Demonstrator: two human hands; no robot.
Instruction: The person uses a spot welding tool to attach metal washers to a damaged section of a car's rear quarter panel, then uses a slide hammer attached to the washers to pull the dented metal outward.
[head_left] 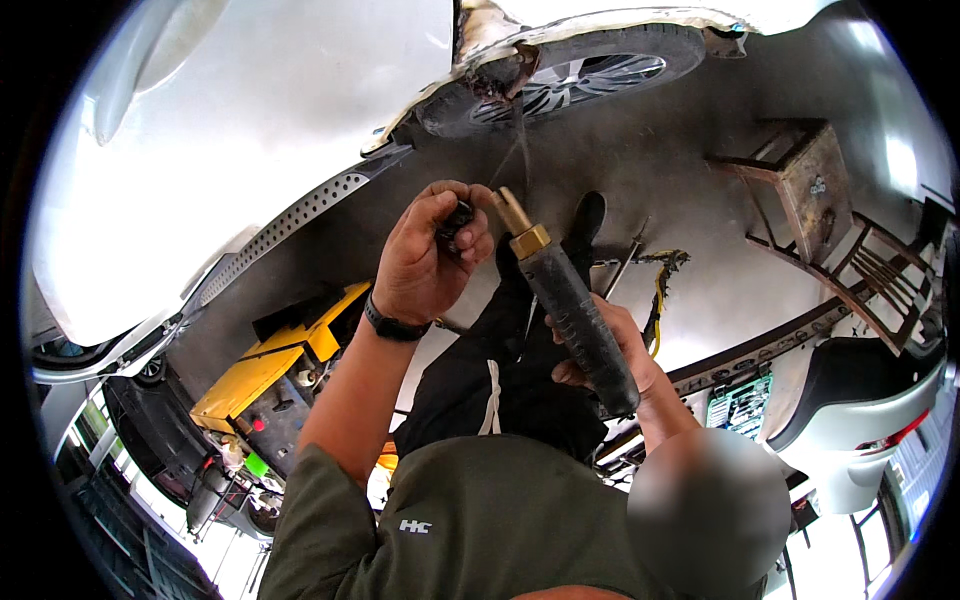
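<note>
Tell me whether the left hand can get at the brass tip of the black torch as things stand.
Probably yes. The left hand, closed on a small dark part, sits right beside the brass tip of the black torch, with nothing between. Its fingers are occupied, though.

Bright daylight floods the scene, and the white car body [230,130] at upper left is glared nearly blank. The floor [690,200] shines at right. Fisheye bending curves the edges into a black rim. A blurred patch sits at lower right.

Black-handled torch [580,320] with brass tip in right hand [625,350]; left hand [430,255] at its nozzle [512,212].
</note>
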